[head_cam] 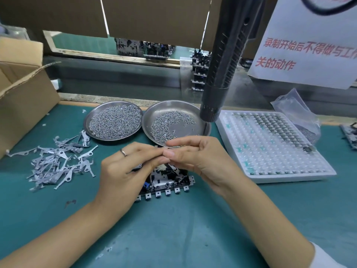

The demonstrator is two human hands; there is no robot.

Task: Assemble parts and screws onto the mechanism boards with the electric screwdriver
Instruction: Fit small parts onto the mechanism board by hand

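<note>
Both hands met over the mechanism board (166, 180), fingertips touching. Left hand (125, 167), ring on one finger, curled w/ thumb & forefinger pinched toward the right hand (195, 157); right thumb & forefinger also pinched at the same spot. Whatever small part sat between them: too small to tell.

Board lay flat on the green mat (173, 229), near centre, mostly hidden under the hands; row of square metal tabs showed along its near edge.

Electric screwdriver (222, 64) hung upright above, right of centre, tip over the right dish (202, 124), untouched by either hand.

Two round steel dishes sat just far of the hands, rims touching or nearly so. Left dish (90, 120) heaped w/ screws; right dish held a thinner scatter of screws.

Pile of flat metal levers (58, 163) lay loose on the mat at left. Open cardboard box (25, 105) stood far left.

White cell tray (274, 151) sat at right, dark small parts filling some far cells. Clear plastic bag (295, 109) behind it. Paper notice w/ red lettering (309, 45) hung far right. More mechanism assys stacked beyond the far rail.
</note>
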